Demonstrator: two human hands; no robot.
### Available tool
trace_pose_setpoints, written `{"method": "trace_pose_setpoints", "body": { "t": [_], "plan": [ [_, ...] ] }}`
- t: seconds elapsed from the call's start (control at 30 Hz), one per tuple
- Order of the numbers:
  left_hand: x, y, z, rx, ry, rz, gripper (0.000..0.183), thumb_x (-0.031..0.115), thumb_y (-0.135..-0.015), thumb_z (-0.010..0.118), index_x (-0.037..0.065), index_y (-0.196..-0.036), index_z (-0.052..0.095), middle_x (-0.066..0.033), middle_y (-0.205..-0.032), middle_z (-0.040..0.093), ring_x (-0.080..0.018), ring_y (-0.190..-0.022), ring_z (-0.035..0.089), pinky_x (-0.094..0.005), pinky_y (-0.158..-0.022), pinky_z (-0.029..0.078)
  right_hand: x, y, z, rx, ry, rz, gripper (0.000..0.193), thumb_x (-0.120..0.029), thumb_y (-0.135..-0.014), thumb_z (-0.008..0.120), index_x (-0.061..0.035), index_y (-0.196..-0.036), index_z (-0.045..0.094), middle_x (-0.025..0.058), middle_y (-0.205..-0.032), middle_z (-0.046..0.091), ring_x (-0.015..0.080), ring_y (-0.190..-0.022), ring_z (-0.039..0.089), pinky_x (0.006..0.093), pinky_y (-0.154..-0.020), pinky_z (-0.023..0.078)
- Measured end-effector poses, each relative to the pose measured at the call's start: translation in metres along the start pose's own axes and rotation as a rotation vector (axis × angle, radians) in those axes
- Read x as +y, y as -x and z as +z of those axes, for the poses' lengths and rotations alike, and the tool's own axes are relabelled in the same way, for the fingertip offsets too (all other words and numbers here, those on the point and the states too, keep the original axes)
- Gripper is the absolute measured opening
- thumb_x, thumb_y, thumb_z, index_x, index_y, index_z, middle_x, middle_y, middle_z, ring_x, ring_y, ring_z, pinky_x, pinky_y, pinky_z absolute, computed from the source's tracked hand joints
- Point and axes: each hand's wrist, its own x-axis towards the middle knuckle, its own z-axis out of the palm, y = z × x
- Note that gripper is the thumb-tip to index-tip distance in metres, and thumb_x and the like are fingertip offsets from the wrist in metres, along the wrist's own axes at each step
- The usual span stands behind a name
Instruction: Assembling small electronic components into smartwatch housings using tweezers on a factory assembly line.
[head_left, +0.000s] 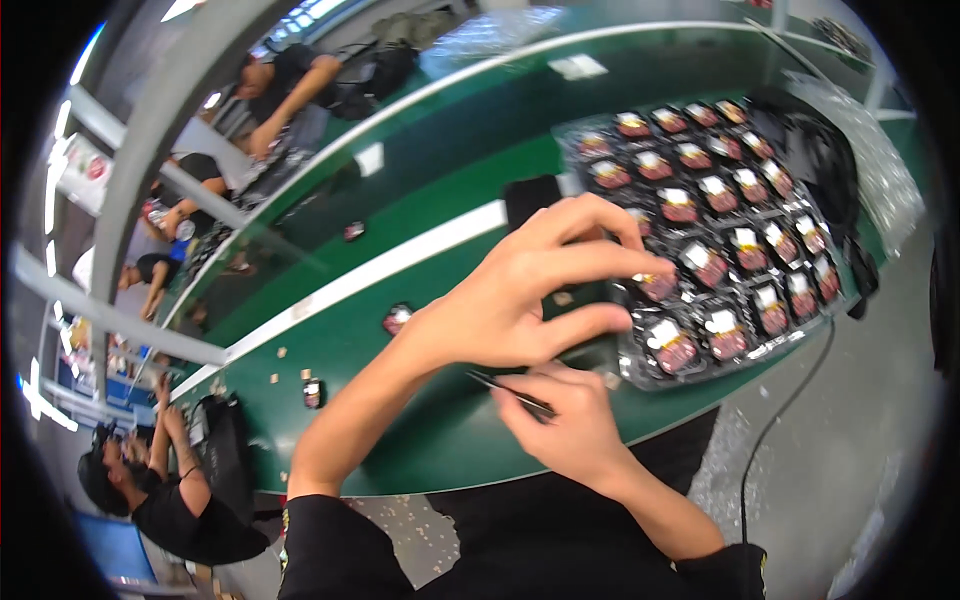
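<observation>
My left hand (520,290) reaches over a green conveyor belt (420,330), its fingers spread and its fingertips at a small red part (657,287) in a black plastic tray (720,225). The tray holds several small red and white parts in rows. Just below, my right hand (565,420) pinches thin dark tweezers (510,392) whose tips point left over the belt's near edge. What lies under my left palm is hidden.
Loose small parts (397,318) and bits lie on the belt at the left. A black cable (790,410) runs across the grey floor at right. Other people sit at the left (160,490) and across the belt (290,85). Clear plastic wrap (870,150) lies beyond the tray.
</observation>
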Motion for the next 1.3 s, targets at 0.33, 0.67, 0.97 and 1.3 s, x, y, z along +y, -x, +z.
{"method": "trace_pose_setpoints", "body": {
  "t": [0.33, 0.67, 0.97, 1.3],
  "plan": [
    [-0.125, 0.206, -0.159, 0.044, -0.910, -0.893, 0.048, 0.028, -0.100, 0.075, 0.008, -0.143, 0.068, -0.0134, -0.138, 0.068, -0.0386, -0.124, 0.063, -0.0478, -0.109, 0.051, -0.013, -0.003, -0.004, -0.106, 0.045, 0.029, 0.014, -0.004, -0.091, 0.081, 0.0032, -0.103, 0.082, 0.0090, -0.073, 0.069, 0.0161, -0.053, 0.058, 0.0318, -0.050, 0.044],
    [-0.059, 0.160, -0.114, 0.047, -0.480, -0.534, 0.047, 0.018, -0.097, 0.079, 0.013, -0.143, 0.070, -0.0117, -0.105, 0.067, -0.0325, -0.098, 0.066, -0.0434, -0.095, 0.053, -0.010, -0.003, -0.002, -0.001, 0.078, 0.075, 0.016, 0.002, -0.089, 0.083, 0.0028, -0.105, 0.083, 0.0033, -0.071, 0.067, 0.0053, -0.052, 0.051, 0.0255, -0.047, 0.035],
    [0.032, 0.184, -0.035, -0.237, -0.545, -0.420, 0.061, 0.051, -0.080, 0.092, 0.009, -0.120, 0.075, -0.0039, -0.088, 0.058, -0.0255, -0.078, 0.062, -0.0371, -0.072, 0.050, -0.009, -0.006, -0.002, 0.030, 0.089, 0.104, 0.018, 0.004, -0.088, 0.085, 0.0046, -0.106, 0.083, 0.0034, -0.071, 0.066, 0.0043, -0.053, 0.048, 0.0239, -0.049, 0.032],
    [0.017, 0.212, -0.045, -0.105, -0.321, -0.515, 0.059, 0.036, -0.074, 0.097, 0.008, -0.123, 0.079, -0.0048, -0.108, 0.066, -0.0246, -0.088, 0.062, -0.0368, -0.077, 0.048, -0.003, -0.008, 0.001, -0.026, 0.152, 0.095, 0.020, 0.006, -0.088, 0.084, 0.0039, -0.108, 0.084, 0.0014, -0.072, 0.064, 0.0018, -0.053, 0.044, 0.0224, -0.049, 0.028]
  ]
}}
